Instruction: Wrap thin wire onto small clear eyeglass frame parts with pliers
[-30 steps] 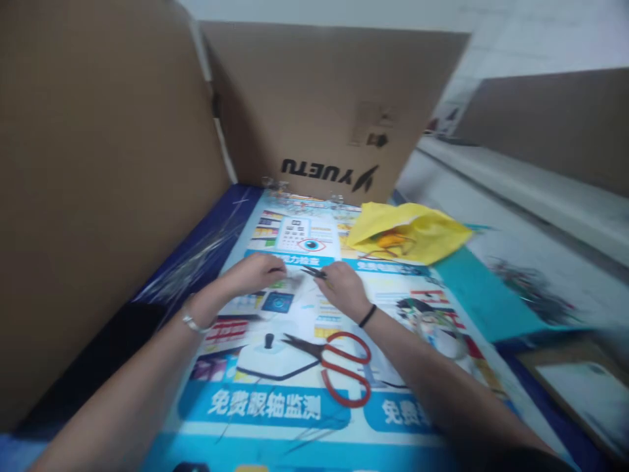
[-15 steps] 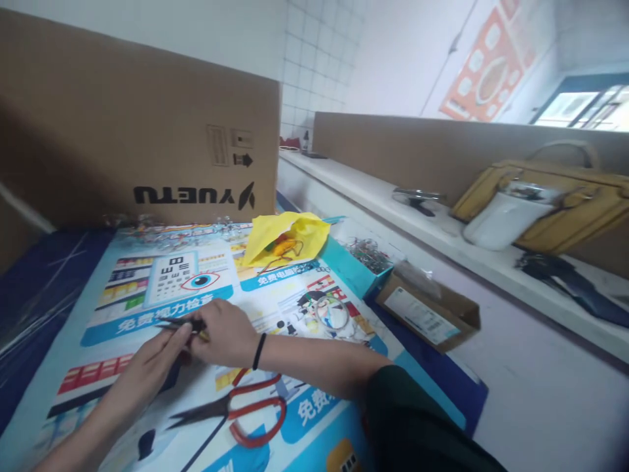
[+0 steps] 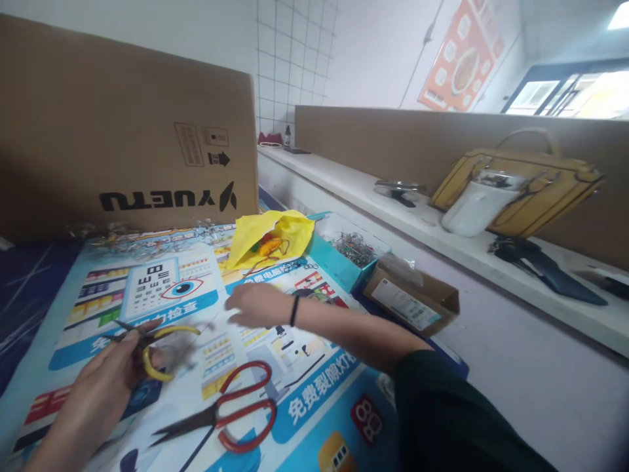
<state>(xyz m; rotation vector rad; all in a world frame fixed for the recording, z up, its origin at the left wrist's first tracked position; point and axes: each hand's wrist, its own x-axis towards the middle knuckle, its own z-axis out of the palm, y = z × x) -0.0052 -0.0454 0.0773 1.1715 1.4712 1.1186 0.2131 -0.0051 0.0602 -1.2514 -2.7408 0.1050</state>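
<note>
My left hand grips small scissors with yellow handles, their thin dark blades pointing left and spread a little. Close beside the handles is a blurred, see-through thing that I cannot identify. My right hand, with a black band at the wrist, is over the printed sheet, its fingers loosely bent and slightly apart; I see nothing held in it. Larger scissors with red handles lie on the sheet in front of me, blades to the left.
A yellow bag with an orange item inside lies behind my right hand. Right of it stand a teal box of wiry pieces and a brown carton. Clear tangled pieces lie along the large cardboard panel.
My right hand has moved away from my left hand, to the right. My left hand has shifted left and down with the yellow-handled scissors, now more visible. The camera view has turned slightly right.
</note>
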